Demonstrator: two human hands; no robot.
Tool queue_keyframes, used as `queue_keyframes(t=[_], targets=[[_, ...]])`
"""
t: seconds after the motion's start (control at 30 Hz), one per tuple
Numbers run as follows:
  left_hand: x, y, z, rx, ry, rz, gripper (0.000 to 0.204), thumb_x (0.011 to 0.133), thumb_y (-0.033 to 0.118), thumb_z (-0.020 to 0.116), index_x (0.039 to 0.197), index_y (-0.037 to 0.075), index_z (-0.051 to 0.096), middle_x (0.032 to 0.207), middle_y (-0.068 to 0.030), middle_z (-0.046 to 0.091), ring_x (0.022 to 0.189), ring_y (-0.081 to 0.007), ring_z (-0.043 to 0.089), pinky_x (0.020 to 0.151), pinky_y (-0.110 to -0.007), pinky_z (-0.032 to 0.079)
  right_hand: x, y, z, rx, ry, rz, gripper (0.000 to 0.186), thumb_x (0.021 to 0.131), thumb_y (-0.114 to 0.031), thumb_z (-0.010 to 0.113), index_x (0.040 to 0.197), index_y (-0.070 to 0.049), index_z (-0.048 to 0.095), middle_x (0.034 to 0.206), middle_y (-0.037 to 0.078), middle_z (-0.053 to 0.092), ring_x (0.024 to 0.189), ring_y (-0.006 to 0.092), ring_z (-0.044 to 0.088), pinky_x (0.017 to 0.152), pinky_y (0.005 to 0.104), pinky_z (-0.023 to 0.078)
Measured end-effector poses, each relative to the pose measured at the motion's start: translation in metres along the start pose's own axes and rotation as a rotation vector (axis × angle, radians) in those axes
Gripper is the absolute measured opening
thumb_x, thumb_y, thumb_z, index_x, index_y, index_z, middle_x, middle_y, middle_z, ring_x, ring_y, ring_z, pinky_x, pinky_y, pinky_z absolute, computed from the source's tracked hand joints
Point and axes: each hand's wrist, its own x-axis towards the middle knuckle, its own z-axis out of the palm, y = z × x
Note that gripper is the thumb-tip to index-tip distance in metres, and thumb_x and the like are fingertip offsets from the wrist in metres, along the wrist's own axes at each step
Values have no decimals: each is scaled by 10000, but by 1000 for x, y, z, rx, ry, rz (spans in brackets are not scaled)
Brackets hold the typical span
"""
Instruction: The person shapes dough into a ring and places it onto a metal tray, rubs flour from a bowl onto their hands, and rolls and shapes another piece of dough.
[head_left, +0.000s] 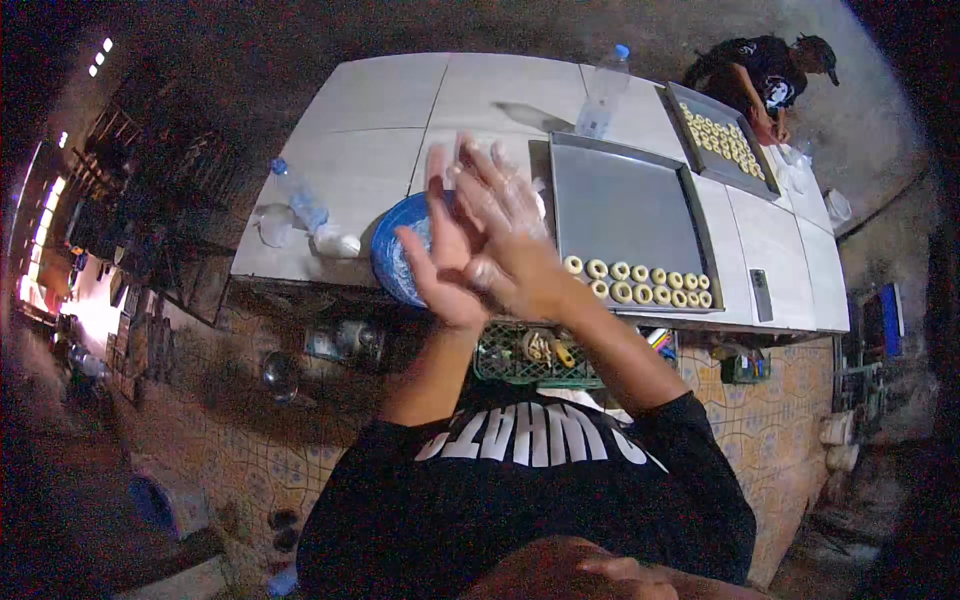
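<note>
One blue bowl (383,252) sits, apparently, beneath the left hand (452,265).

I saw room over the near tray (630,210); a bottle (604,95) stood behind, and the half-hidden bowl (387,250) seemingly blocked the left.

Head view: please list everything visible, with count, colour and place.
tiled table: one, whitish, centre
baking trays: two, grey, on table
dough rings: many, yellowish, both trays
basin: one, blue, table's front edge
plastic bottles: at least two, clear, table's left and back
smartphone: one, dark, table's right front
crate: one, green, below table edge
person: one, black clothes, far right
background clutter: uncounted, dark, around
shirt: one, black, bottom centre
left hand: one, bare, overlapping basin
right hand: one, whitish residue, overlapping left
</note>
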Motion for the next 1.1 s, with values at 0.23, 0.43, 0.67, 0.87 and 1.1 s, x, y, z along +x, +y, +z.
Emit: queue_keyframes(t=[0.23, 0.43, 0.67, 0.87, 1.1], targets=[[-6, 2, -18, -286, -66, 160, 962, 979, 748, 355, 1676, 147, 76, 1747, -123, 44, 1607, -317, 58, 1282, -504, 33, 10, -47, 18, -25, 62, -310, 989, 935, -841, 302, 1567, -91, 427, 1677, 239, 250, 1555, 513, 138, 1229, 649, 90], [9, 17, 6, 146, 33, 176, 985, 967, 768, 356, 1679, 153, 63, 1743, -113, 95, 1603, -316, 89, 1285, -495, 82, 5, -7, 26, 136, 21, -87, 975, 929, -790, 425, 1572, -57, 404, 1675, 244, 252, 1524, 519, 228, 1238, 602, 173], [-15, -20, -41, 514, 27, 122, 979, 971, 768, 357, 1679, 150, 80, 1740, -121, 114, 1596, -329, 119, 1284, -494, 98, 31, -1, 27, 161, 13, -65, 912, 975, -734, 368, 1635, -112, 275, 1690, 239, 217, 1557, 493, 151, 1258, 601, 66], [4, 1, -49, 125, 57, 155, 891, 1017, 703, 349, 1672, 140, 133, 1744, -138, 80, 1601, -314, 96, 1280, -478, 110, -21, -3, 45, 257, -120, -33, 935, 973, -729, 401, 1611, -51, 313, 1668, 289, 226, 1547, 537, 130, 1233, 632, 126], [-19, -11, -25, 315, -43, 65, 986, 986, 741, 387, 1670, 103, 76, 1741, -138, 101, 1593, -316, 143, 1282, -473, 107, 21, 3, 15, 271, 34, 103, 922, 1001, -741, 293, 1636, -74, 255, 1696, 264, 170, 1579, 468, 76, 1258, 566, 54]])
